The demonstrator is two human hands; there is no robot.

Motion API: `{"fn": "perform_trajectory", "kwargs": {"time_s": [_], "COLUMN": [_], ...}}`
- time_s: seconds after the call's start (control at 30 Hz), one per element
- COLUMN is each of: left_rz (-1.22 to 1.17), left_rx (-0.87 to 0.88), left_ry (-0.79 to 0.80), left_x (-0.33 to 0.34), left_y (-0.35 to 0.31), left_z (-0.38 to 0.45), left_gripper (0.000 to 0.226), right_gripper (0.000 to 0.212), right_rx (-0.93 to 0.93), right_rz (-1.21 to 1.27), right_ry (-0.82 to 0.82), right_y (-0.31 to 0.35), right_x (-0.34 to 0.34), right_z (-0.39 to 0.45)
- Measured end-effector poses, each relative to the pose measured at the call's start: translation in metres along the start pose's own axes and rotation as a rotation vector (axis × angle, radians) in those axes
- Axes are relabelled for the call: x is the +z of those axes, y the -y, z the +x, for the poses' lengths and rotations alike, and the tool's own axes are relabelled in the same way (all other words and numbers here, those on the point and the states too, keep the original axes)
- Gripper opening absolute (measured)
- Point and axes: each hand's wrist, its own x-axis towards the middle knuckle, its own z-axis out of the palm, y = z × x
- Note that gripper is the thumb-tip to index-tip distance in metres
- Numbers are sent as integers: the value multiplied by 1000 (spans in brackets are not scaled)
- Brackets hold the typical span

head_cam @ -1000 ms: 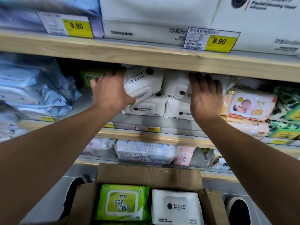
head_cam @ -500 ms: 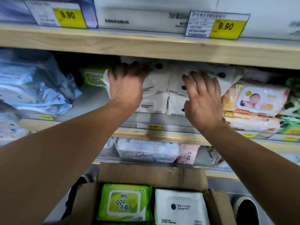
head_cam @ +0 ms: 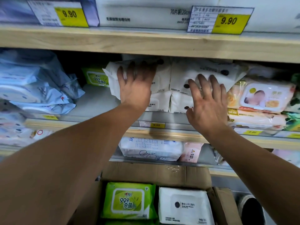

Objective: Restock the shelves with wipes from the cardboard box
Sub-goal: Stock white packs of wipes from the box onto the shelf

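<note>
The cardboard box (head_cam: 155, 173) holds green and white wipes packs; left hand (head_cam: 135, 88) grasps a white wipes pack (head_cam: 113, 78) on the shelf (head_cam: 97, 101), right hand (head_cam: 207, 104) presses flat

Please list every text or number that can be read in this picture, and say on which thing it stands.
"9.90": left price tag, upper shelf.
"9.90": right price tag, upper shelf.
"99.9": green wipes pack in the cardboard box.
Other print, including the white wipes pack: too small or blurred.

Both my forearms are bare from wrist to frame edge; no sleeves show. My left hand (head_cam: 135, 88) and right hand (head_cam: 207, 103) wear no gloves, rings or watch.
</note>
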Motion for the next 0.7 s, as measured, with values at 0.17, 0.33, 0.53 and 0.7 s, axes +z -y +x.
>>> {"fn": "perform_trajectory", "kwargs": {"time_s": [0.17, 0.33, 0.53, 0.7], "left_rz": [-4, -58, -81, -145], "left_rx": [32, 81, 87, 129], "left_ry": [-54, -28, 74, 135], "left_x": [8, 13, 1, -16], "left_y": [6, 14, 15, 21], "left_z": [14, 19, 19, 19], "left_gripper": [97, 94, 89, 84], "right_gripper": [87, 86, 88, 85], "right_rx": [5, 9, 55, 69], "right_rz": [-3, -7, 3, 2], "right_ry": [3, 4, 45, 137], "right_y": [-5, -5, 4, 8], "right_x": [1, 5, -3, -18], "right_z": [3, 3, 7, 6]}}
